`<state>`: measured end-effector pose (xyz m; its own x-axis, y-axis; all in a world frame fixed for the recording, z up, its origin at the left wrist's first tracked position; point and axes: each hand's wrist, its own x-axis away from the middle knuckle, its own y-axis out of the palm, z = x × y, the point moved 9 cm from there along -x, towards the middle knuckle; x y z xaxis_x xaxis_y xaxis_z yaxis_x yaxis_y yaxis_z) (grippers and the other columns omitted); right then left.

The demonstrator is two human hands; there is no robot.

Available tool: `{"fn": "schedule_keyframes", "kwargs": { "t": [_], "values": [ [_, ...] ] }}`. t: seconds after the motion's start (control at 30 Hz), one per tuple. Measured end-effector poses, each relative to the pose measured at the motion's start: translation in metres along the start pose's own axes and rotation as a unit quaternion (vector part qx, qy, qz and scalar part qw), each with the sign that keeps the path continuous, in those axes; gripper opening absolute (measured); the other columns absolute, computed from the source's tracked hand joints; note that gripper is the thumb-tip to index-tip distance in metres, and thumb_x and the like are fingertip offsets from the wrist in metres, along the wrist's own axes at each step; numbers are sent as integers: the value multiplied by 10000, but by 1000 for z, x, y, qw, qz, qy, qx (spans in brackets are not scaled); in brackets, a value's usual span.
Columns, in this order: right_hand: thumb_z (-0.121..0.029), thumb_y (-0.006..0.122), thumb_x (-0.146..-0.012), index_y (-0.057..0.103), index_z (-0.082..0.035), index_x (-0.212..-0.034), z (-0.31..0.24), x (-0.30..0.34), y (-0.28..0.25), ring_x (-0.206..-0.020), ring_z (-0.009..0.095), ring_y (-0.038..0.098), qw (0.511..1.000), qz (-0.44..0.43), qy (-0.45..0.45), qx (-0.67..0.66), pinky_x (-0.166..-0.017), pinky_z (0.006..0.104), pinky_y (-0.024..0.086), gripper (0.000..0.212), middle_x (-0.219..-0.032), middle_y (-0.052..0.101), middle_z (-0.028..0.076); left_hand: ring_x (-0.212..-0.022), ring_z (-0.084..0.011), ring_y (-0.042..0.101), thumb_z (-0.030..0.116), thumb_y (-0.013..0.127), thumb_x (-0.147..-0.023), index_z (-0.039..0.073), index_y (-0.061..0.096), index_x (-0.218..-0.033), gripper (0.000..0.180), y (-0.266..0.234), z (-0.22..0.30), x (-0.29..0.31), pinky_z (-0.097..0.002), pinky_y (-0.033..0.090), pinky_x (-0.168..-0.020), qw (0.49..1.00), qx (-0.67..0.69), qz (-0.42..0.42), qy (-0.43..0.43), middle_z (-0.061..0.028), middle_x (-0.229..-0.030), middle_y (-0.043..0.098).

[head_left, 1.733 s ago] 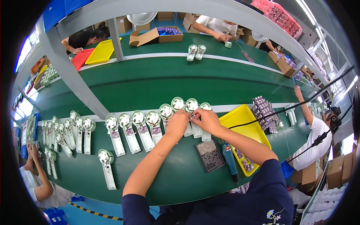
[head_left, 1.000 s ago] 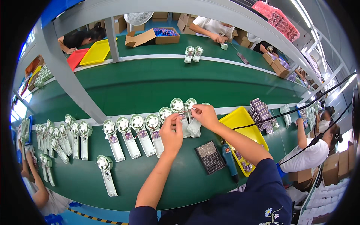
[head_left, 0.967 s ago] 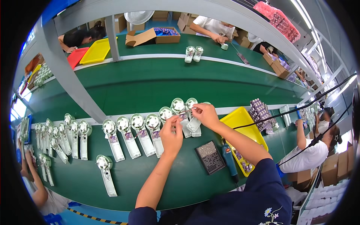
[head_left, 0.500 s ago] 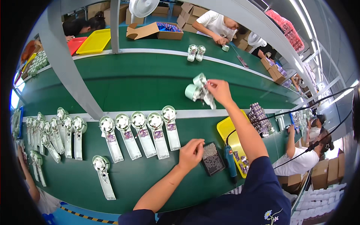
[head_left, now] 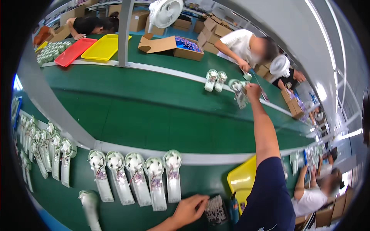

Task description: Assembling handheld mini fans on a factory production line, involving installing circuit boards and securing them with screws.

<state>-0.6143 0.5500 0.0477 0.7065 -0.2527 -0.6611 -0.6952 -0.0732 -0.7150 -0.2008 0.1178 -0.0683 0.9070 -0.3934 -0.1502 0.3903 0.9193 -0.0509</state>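
My right hand (head_left: pixel 253 92) reaches far out over the green bench, its fingers closed on pale green handheld fan parts (head_left: pixel 238 94) with a round head. They are at the far rail, just right of two similar fan assemblies (head_left: pixel 215 80) standing there. My left hand (head_left: pixel 191 210) is low at the near side, fingers curled together; whether anything small is in them is hidden. Beside its fingertips lies a black tray of small metal pieces (head_left: pixel 216 210). Several opened fan bodies (head_left: pixel 135 175) with white blades and visible wiring lie in a row left of that hand.
A yellow tray (head_left: pixel 243 177) and a blue power screwdriver (head_left: pixel 234 208) sit by my right arm. More fan bodies (head_left: pixel 46 150) crowd the left. Across the bench are a co-worker (head_left: pixel 246 48), an open carton (head_left: pixel 189 50) and a metal post (head_left: pixel 124 34).
My right hand has carried the fan parts farther away and to the right, to the far rail. The whole view has shifted; the left hand stays by the black tray.
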Motion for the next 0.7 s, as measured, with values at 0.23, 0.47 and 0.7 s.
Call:
{"fn": "schedule_keyframes", "kwargs": {
  "t": [0.23,0.47,0.7],
  "values": [
    [-228,683,-854,753,-50,-983,64,-27,70,-765,271,722,996,50,31,-73,-734,377,552,231,-812,734,130,-729,-274,654,96,626,-935,4,684,-1080,182,-5,8,-5,-374,515,-646,997,54,-28,-42,-144,-871,661],
    [-262,687,-860,740,-62,-1099,77,-33,109,-864,273,713,988,3,26,-154,-797,366,536,316,-916,733,169,-913,-261,696,99,605,-971,3,663,-1166,225,16,-36,11,-352,541,-782,984,114,-84,-106,-146,-1019,704],
    [-528,567,-909,526,-61,-1415,142,11,112,-1134,470,586,952,-17,301,-57,-995,548,447,689,-1291,592,297,-763,-238,669,66,641,-936,-1,680,-1090,173,12,3,2,-344,533,-709,999,17,-34,-27,-123,-916,700]
  ]
}}
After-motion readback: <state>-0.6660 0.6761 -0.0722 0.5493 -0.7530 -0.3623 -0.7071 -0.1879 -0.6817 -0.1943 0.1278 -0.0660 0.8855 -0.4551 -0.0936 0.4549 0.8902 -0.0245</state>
